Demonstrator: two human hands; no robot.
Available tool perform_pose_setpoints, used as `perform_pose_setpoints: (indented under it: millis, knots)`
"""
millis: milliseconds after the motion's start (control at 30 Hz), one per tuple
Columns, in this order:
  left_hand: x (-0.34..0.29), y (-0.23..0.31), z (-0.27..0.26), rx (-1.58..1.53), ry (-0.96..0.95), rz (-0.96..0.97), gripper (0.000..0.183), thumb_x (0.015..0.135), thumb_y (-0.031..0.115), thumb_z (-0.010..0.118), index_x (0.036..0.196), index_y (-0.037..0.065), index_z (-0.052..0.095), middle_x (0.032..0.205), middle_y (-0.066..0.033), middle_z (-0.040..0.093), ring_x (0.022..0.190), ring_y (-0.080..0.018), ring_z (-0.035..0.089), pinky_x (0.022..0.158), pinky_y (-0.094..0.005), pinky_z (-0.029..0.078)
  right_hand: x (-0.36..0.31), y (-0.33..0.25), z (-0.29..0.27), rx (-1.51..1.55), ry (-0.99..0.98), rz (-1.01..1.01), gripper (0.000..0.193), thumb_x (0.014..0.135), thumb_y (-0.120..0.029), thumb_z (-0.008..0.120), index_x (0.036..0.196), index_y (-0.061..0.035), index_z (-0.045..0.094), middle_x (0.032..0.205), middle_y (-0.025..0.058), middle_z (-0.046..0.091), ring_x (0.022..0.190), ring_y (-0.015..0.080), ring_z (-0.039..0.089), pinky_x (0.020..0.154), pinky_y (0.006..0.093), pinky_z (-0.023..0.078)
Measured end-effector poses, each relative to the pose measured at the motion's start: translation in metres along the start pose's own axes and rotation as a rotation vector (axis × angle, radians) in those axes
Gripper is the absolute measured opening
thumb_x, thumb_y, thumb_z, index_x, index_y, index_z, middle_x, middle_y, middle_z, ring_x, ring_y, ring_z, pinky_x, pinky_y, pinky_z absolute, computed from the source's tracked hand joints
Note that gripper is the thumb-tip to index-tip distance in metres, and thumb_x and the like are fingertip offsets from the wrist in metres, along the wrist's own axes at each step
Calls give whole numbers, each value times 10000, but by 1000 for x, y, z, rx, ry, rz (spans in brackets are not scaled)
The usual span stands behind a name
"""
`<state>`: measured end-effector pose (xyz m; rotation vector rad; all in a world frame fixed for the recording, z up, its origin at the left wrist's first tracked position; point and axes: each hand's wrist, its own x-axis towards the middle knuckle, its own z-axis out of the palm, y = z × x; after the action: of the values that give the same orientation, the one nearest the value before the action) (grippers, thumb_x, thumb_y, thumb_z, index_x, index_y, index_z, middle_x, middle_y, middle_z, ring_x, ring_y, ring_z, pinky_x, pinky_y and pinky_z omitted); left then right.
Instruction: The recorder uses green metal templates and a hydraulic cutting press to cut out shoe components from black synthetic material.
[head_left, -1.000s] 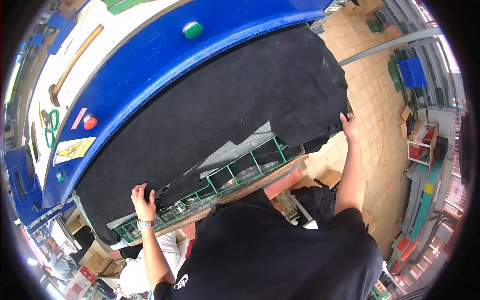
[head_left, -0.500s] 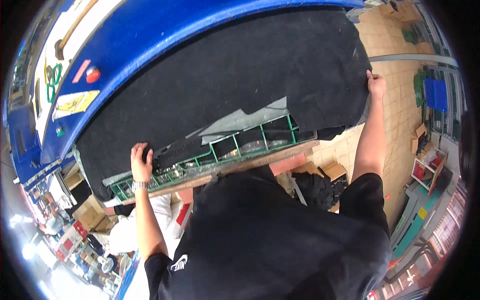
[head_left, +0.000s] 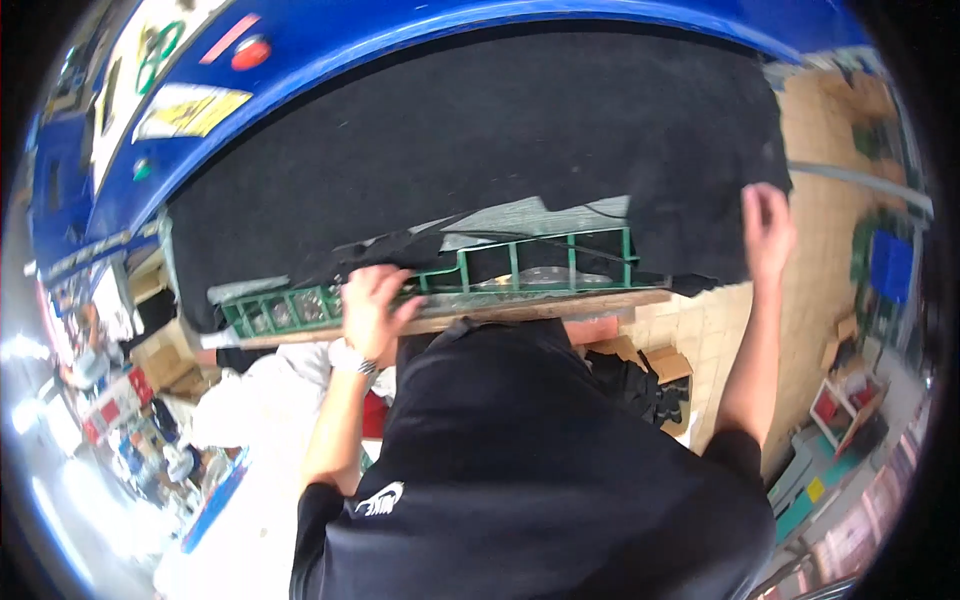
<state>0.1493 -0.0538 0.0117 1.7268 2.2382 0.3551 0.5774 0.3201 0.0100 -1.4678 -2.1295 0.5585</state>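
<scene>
A large sheet of black cloth or leather (head_left: 480, 130) lies spread before me, with a ragged cut near edge. Along that edge is a long green metal frame with crossbars (head_left: 514, 268), which looks like a cutting die. My left hand (head_left: 372, 308) is over the left half of the frame, fingers apart and slightly blurred; whether it touches the frame or a scrap of the sheet I cannot tell. Near the sheet's right end is my right hand (head_left: 770, 240), thumb and fingers apart, with nothing visible between them. A grey-green surface (head_left: 590, 212) shows through a gap in the sheet.
A blue machine beam (head_left: 330, 75) curves along the far side, bearing a red button (head_left: 251, 52). A wooden edge (head_left: 480, 312) runs close to my body. White cloth (head_left: 260, 400) is heaped at lower left; cardboard boxes (head_left: 668, 365) stand on the tiled floor at right.
My left hand has moved right along the frame, from the sheet's left part. The right hand has let go of the sheet's right edge and come down toward me. The view has shifted a little.
</scene>
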Motion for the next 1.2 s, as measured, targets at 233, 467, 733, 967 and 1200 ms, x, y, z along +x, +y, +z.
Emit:
perform_pose_setpoints:
  millis: [233,467,733,967,1200]
  knots:
    - [7,15,32,-69,-78,52,553,749,314,811,1251,147,650,1226,-28,613,1175,-263,538,905,-454,399,-110,-118,64,108,-784,-731,250,814,-165,743,1040,-75,685,1065,65,665,983,264,622,840,388,487]
    - [-6,0,20,-142,184,-32,324,821,212,762,1125,123,690,1092,-23,648,1036,-242,592,803,-392,424,-120,-108,98,-111,-729,-801,281,847,-143,700,1116,-72,665,888,72,575,877,260,564,776,396,436]
    - [-44,-55,-15,-251,544,-360,163,871,80,710,1029,40,707,970,-118,696,918,-313,648,813,-391,503,-83,-136,73,247,-909,-725,163,825,12,697,983,-1,661,822,148,548,757,308,580,673,392,466]
    - [-109,-112,-19,-444,742,-827,159,928,118,675,1063,48,719,941,-94,711,816,-211,670,734,-298,506,-36,-138,44,693,-1450,15,263,880,-220,751,944,18,662,792,23,606,676,97,546,581,259,411]
    - [-126,-165,-36,-285,718,-745,150,915,125,686,1038,48,721,951,-117,709,849,-272,677,753,-333,516,-26,-238,67,881,-1278,185,347,907,-340,756,937,-16,635,756,-22,598,621,56,520,572,203,401]
